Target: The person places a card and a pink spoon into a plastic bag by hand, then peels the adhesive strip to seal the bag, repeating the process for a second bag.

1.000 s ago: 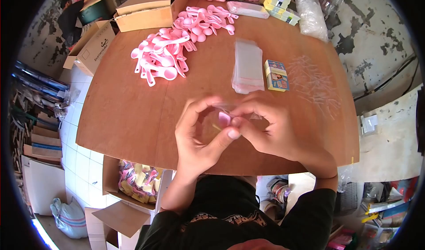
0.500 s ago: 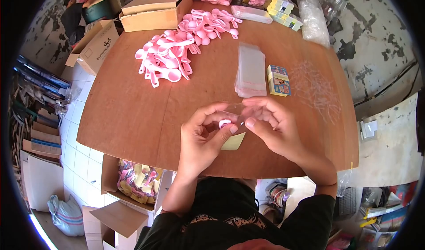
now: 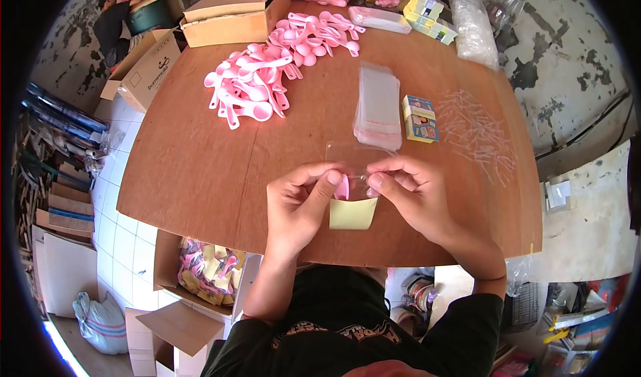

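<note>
Between my two hands is a clear plastic bag [image 3: 350, 153], its upper part see-through against the table. My left hand [image 3: 294, 200] pinches the bag's left side between thumb and fingers. On the right side, my right hand [image 3: 412, 193] pinches it the same way. A pink piece [image 3: 342, 189], probably part of a measuring spoon, shows in the bag by my left thumb. Below it is a pale yellow card [image 3: 352, 215], which seems to be inside the bag. Just beyond my hands lie a stack of clear bags [image 3: 378, 107] and a banded bundle of printed cards [image 3: 420, 119].
Pink measuring spoons [image 3: 250, 87] lie heaped at the back left, near a cardboard box [image 3: 230, 17]. Thin clear strips [image 3: 477, 133] are scattered at right. Below the table's left edge, an open box holds packed spoons [image 3: 210, 270]. A person [image 3: 110, 27] is at far left.
Both hands have drawn slightly apart, and the bag is now flatter between them. More of the yellow card shows. The pale end of the pink piece is no longer visible by my left thumb.
</note>
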A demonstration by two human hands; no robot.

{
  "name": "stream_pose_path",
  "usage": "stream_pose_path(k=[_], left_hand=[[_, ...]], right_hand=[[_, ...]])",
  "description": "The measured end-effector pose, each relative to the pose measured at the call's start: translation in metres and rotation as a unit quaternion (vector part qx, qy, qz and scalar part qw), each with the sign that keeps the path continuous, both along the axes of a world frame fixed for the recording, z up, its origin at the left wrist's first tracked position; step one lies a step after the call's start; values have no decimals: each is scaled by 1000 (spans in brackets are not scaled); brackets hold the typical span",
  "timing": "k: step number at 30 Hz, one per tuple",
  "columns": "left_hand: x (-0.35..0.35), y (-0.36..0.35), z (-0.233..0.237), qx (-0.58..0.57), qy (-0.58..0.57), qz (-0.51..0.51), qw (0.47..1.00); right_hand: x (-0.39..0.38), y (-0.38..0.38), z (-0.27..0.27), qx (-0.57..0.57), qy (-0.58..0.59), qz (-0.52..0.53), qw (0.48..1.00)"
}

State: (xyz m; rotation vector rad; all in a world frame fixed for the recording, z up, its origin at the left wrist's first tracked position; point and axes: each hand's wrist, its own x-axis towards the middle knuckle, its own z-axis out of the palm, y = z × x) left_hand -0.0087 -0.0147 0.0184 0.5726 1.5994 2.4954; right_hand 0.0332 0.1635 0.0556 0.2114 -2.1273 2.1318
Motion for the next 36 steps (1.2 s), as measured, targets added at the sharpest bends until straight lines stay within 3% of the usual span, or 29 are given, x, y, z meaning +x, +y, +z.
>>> stream_pose_path(k=[11, 15, 18, 29, 34, 36], left_hand=[[0, -6, -3, -16, 4, -13, 1000], [0, -8, -7, 43, 21, -34, 998], [0, -10, -6, 67, 33, -47, 996], [-1, -15, -9, 65, 26, -64, 995], [-2, -19, -1, 160, -41, -139, 976], [-2, -15, -4, 115, -1, -114, 987]], right_hand=[[-2, 17, -3, -5, 32, 57, 998], [-5, 24, -4, 39, 110, 100, 988], [-4, 25, -4, 31, 101, 109, 988], [-2, 20, 2, 67, 111, 118, 984], [1, 17, 2, 50, 122, 122, 984], [1, 12, 3, 73, 156, 103, 980]])
